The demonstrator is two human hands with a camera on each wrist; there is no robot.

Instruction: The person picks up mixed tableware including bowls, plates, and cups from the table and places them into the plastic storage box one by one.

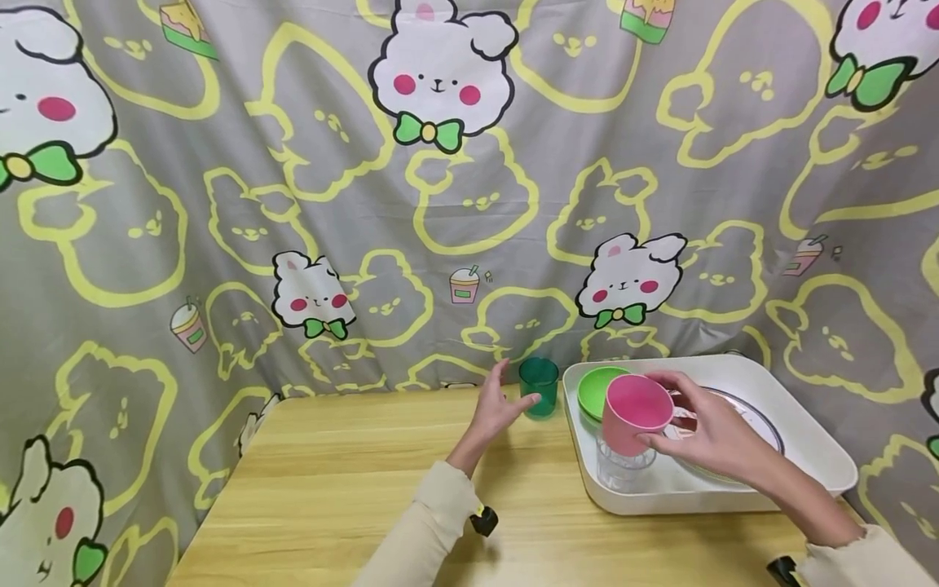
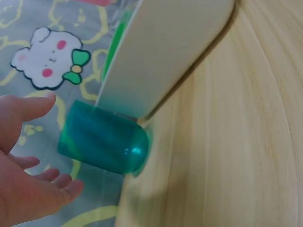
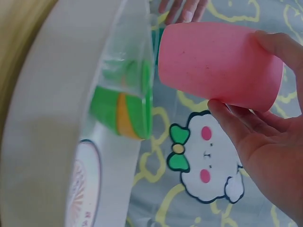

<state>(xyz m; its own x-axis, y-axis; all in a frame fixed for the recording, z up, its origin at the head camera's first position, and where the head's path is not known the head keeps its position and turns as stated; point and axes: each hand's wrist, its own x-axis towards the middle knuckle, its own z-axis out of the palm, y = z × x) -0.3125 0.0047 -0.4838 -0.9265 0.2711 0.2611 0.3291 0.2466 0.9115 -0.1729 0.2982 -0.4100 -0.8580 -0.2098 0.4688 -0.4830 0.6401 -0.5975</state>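
My right hand (image 1: 715,424) grips a pink cup (image 1: 638,416) by its side, above the left part of a white tray (image 1: 822,469). In the right wrist view the thumb and fingers hold the pink cup (image 3: 213,64) from opposite sides. My left hand (image 1: 497,410) is beside a see-through green cup (image 1: 539,387), which stands upright on the table left of the tray. In the left wrist view the thumb and fingers of the left hand (image 2: 28,175) are spread, with a gap before the green cup (image 2: 102,137).
Inside the tray are green bowls (image 1: 597,387) with an orange one among them (image 3: 125,116), a clear glass (image 1: 623,471) partly behind the pink cup, and a patterned plate (image 1: 763,428). A printed curtain (image 1: 469,204) hangs behind the wooden table (image 1: 330,489).
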